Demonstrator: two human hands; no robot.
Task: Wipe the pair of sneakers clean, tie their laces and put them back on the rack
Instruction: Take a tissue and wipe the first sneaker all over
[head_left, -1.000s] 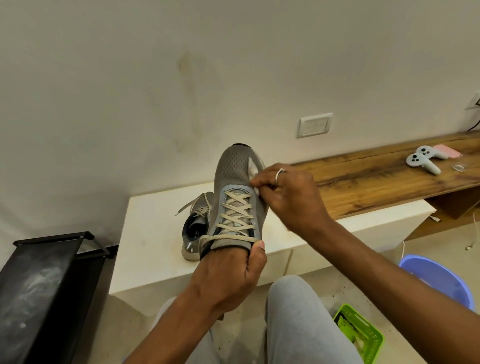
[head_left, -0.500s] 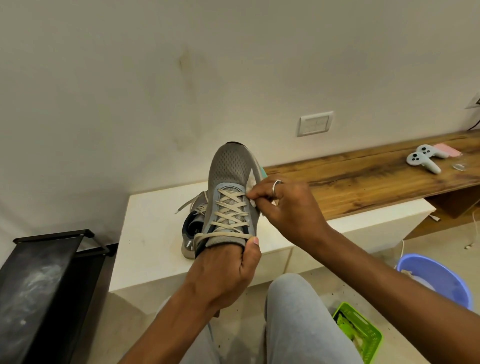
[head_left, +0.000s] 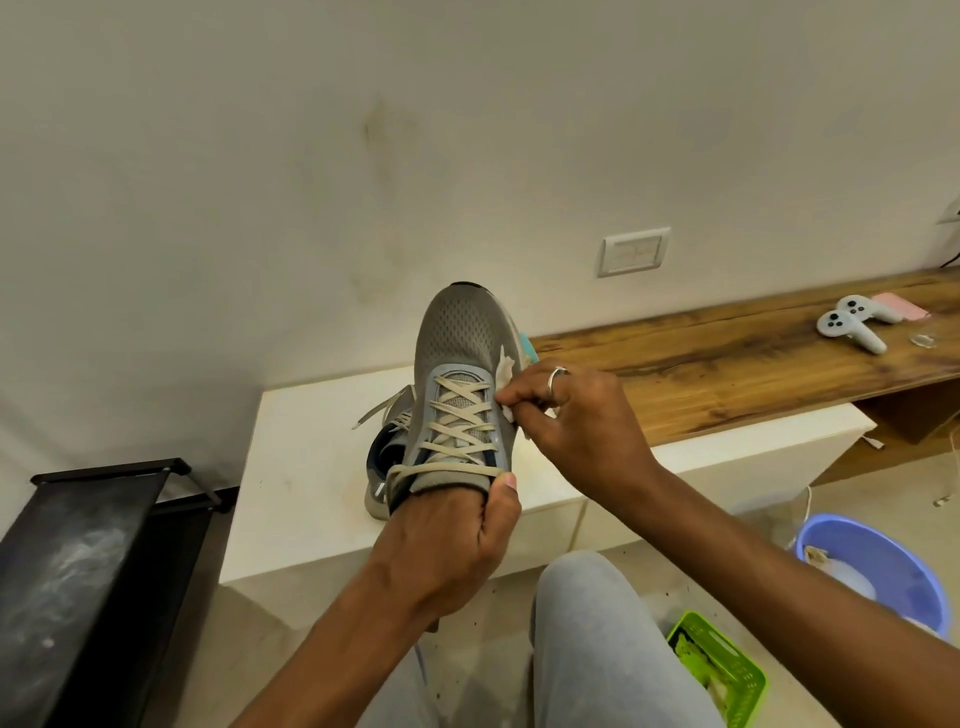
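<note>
A grey mesh sneaker (head_left: 460, 338) with beige laces is held up in front of me, toe pointing away. My left hand (head_left: 447, 540) grips it at the collar, thumb on the tongue's edge. My right hand (head_left: 576, 421) pinches a small white wipe (head_left: 506, 364) against the sneaker's right side beside the laces. The second grey sneaker (head_left: 387, 452) sits on the white cabinet (head_left: 291, 467) behind the first, mostly hidden, laces loose. The black shoe rack (head_left: 93, 561) stands at the lower left.
A wooden shelf (head_left: 727, 364) runs to the right and carries two white controllers (head_left: 852, 325) and a pink item (head_left: 901, 306). On the floor at right are a blue basin (head_left: 883, 577) and a green basket (head_left: 717, 670). My grey-trousered knee (head_left: 587, 623) is below.
My right hand with the wipe has slid down the sneaker's right side from near the toe to beside the laces. The sneaker has tilted slightly left.
</note>
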